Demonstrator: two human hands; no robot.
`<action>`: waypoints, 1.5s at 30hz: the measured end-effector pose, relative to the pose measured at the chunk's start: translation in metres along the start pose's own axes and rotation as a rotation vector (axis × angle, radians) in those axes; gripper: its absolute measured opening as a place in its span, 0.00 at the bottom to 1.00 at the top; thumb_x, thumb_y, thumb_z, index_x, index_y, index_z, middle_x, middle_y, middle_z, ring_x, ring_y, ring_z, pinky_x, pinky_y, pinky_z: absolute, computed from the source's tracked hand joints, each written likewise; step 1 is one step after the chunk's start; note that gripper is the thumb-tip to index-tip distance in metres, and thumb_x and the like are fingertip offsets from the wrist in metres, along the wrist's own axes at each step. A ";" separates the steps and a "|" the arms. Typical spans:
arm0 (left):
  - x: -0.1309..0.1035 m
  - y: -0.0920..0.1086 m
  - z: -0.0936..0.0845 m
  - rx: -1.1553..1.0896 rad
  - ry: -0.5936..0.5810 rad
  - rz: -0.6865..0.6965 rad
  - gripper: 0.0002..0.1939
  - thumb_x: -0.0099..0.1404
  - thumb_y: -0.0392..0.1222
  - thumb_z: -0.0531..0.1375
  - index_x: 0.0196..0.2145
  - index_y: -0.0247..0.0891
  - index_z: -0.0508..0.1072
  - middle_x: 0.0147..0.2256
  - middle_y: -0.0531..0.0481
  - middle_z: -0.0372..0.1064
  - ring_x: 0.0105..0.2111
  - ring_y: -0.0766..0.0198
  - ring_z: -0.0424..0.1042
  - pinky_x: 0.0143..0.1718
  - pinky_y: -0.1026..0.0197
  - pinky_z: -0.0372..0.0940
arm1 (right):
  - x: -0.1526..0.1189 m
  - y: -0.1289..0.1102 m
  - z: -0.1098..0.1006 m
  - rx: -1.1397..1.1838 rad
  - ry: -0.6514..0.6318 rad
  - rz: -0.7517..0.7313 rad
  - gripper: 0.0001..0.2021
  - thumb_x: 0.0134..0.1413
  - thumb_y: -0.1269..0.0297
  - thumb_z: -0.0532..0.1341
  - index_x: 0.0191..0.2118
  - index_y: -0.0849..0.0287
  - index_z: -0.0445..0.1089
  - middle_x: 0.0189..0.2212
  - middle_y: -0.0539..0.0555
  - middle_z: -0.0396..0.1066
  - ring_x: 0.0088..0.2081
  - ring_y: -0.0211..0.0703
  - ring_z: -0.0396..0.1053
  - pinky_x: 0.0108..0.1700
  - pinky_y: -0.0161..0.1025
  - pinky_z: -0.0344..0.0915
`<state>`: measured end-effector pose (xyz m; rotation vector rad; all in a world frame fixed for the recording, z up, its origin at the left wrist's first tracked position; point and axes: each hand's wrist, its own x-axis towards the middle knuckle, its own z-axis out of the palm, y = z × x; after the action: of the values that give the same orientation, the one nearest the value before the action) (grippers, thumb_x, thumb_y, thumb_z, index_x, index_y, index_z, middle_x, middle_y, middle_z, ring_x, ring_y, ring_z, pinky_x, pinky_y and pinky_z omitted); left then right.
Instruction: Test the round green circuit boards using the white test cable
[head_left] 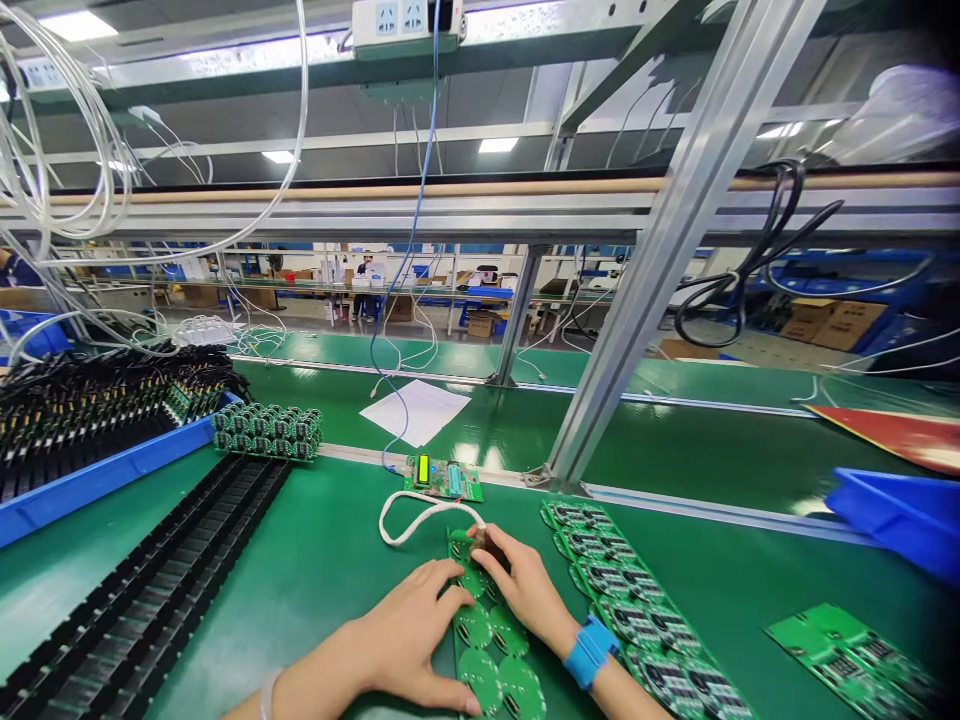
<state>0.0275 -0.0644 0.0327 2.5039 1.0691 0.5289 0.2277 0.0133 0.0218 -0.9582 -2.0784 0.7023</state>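
Observation:
A green circuit board panel (480, 628) of round boards lies on the table in front of me. My left hand (416, 635) rests along its left edge, fingers spread, the thumb and fingertips touching the panel. My right hand (521, 580) pinches the brownish connector (480, 535) at the end of a white cable (427, 510), over the panel's far end. Whether its pins touch the board is hidden by the fingers. Behind it stands a small tester board (444, 478) with a lit yellow-green display, joined to the white cable and a blue cable (415, 230).
More populated panels (637, 600) lie right of my right hand, with another board (851, 655) farther right. To the left are black slotted strips (150, 580), stacked boards (268, 432) and a blue tray (112, 478). A metal post (652, 270) rises ahead; a blue bin (900, 515) sits right.

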 end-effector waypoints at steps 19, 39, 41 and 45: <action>0.002 0.004 -0.016 0.003 -0.104 -0.126 0.42 0.59 0.62 0.63 0.60 0.31 0.57 0.63 0.33 0.50 0.64 0.47 0.47 0.65 0.43 0.42 | -0.003 0.004 0.008 0.013 0.064 -0.016 0.10 0.61 0.62 0.53 0.43 0.57 0.69 0.37 0.56 0.75 0.38 0.47 0.73 0.43 0.40 0.69; 0.001 0.001 -0.012 0.050 -0.143 -0.111 0.44 0.61 0.59 0.63 0.64 0.31 0.52 0.64 0.33 0.47 0.64 0.47 0.45 0.65 0.43 0.41 | -0.005 0.006 0.010 0.024 0.086 -0.032 0.10 0.63 0.63 0.53 0.44 0.57 0.69 0.37 0.55 0.75 0.38 0.47 0.73 0.43 0.40 0.69; 0.001 0.001 -0.012 0.052 -0.143 -0.113 0.44 0.61 0.59 0.63 0.64 0.31 0.52 0.64 0.33 0.47 0.64 0.47 0.45 0.65 0.43 0.41 | -0.005 0.005 0.010 0.020 0.089 -0.031 0.10 0.62 0.63 0.53 0.44 0.57 0.69 0.37 0.55 0.75 0.38 0.47 0.73 0.43 0.40 0.69; 0.001 0.001 -0.012 0.051 -0.142 -0.112 0.44 0.60 0.59 0.63 0.64 0.31 0.52 0.64 0.34 0.46 0.65 0.47 0.44 0.65 0.43 0.41 | -0.004 0.005 0.010 0.019 0.089 -0.030 0.10 0.62 0.63 0.54 0.44 0.56 0.69 0.38 0.55 0.75 0.39 0.47 0.73 0.43 0.41 0.69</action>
<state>0.0229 -0.0621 0.0435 2.4648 1.1726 0.2909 0.2239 0.0118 0.0110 -0.9294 -2.0011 0.6519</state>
